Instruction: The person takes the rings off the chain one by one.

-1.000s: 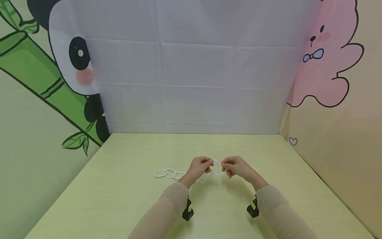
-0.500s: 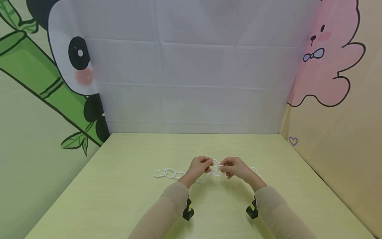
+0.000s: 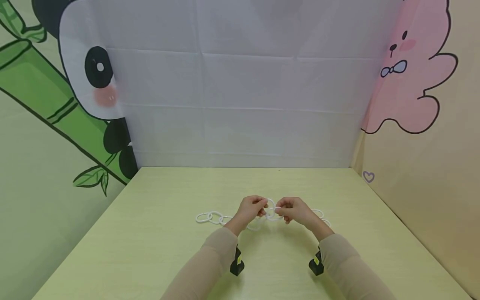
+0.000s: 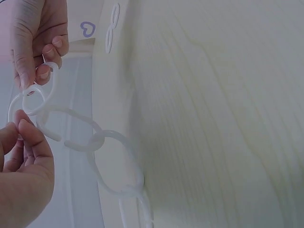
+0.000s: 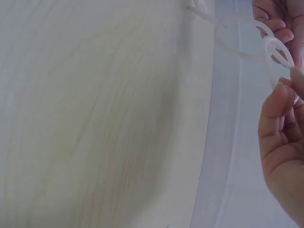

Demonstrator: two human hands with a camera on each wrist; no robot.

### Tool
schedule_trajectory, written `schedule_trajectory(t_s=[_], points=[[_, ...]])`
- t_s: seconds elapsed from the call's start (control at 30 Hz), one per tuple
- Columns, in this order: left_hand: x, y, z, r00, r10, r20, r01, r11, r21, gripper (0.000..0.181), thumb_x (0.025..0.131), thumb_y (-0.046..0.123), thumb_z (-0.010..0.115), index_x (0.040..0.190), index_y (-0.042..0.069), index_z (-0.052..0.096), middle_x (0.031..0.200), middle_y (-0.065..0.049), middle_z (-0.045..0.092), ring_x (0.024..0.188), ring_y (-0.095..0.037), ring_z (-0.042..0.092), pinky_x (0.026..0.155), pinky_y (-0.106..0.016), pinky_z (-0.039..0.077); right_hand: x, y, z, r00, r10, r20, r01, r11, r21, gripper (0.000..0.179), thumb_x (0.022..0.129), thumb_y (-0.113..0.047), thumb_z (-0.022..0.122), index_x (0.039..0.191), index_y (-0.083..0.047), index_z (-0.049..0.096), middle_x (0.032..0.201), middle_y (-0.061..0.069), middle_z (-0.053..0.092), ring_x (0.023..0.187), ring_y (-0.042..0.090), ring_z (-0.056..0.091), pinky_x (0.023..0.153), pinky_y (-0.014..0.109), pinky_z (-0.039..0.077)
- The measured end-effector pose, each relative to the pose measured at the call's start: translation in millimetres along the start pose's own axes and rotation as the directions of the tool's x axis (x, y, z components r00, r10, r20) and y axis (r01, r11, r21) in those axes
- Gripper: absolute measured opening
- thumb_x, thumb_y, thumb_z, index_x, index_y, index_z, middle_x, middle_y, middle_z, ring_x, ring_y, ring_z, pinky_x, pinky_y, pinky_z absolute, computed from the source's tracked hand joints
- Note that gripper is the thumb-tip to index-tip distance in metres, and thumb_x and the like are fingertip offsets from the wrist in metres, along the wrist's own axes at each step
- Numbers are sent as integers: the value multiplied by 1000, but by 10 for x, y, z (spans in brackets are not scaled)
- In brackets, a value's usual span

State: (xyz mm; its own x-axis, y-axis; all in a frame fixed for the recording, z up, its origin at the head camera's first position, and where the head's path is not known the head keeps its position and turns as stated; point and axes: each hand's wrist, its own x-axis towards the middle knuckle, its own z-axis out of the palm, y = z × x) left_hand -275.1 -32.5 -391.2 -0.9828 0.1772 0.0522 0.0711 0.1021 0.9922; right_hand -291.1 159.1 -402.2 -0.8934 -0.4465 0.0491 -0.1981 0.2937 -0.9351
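The left hand (image 3: pixel 250 211) and the right hand (image 3: pixel 296 210) are up over the bench (image 3: pixel 277 258), close to each other. Each grip is narrow: the left thumb and finger pinch a white ring, and the right ones pinch a white ring too. The white rings (image 4: pixel 46 99) overlap between the hands, but I cannot tell if they are hooked together. From the left hand a white chain (image 4: pixel 95 141) hangs down and goes along the bench to 9 o'clock. One of its links, near the left hand, has a little gap in its side. Two more white links (image 4: pixel 112 29) lie on the bench past the right wrist, at about 4 o'clock from the right hand. A small black box (image 3: pixel 316 266) sits by the right sleeve (image 3: pixel 352 266), at 5 o'clock. Behind the bench, at 12 o'clock, is a white cloth (image 3: pixel 243 91). A panda picture (image 3: pixel 88 98) is at 10 o'clock and a pink animal picture (image 3: pixel 408 96) at 2 o'clock.
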Motion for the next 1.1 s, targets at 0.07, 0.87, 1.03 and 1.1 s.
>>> schedule_trajectory(t_s=[0.07,0.87,1.03,1.1], points=[[55,-69,9,1000,-4,-7,4,1000,-5,23,93,12,56,101,-9,61,84,-9,63,60,-9,55,61,-24,50,2,11,-4,1000,-5,-6,5,1000,4,19,88,-17,65,93,1,60,74,15,56,57,15,50,55,29,49],[-47,41,-34,1000,-19,-4,19,999,-32,21,94,9,54,99,-11,60,80,-9,60,59,-9,55,57,-21,49,-164,-327,124,997,-70,-32,70,998,-8,14,89,-2,59,94,11,57,72,26,53,55,17,50,53,33,50],[-124,116,-61,1000,-12,9,12,999,-33,22,94,6,53,101,-14,58,81,-12,60,59,-9,55,59,-22,49,-162,-334,158,997,-71,-35,70,997,-14,13,89,-2,59,93,10,58,74,30,53,55,17,50,54,33,51],[-100,71,-75,1000,-10,12,10,999,-39,22,94,7,53,101,-13,59,80,-11,60,59,-9,55,58,-21,49,-161,-338,172,997,-70,-36,69,997,-18,13,89,-3,59,93,10,58,76,32,53,56,17,50,54,34,51]])
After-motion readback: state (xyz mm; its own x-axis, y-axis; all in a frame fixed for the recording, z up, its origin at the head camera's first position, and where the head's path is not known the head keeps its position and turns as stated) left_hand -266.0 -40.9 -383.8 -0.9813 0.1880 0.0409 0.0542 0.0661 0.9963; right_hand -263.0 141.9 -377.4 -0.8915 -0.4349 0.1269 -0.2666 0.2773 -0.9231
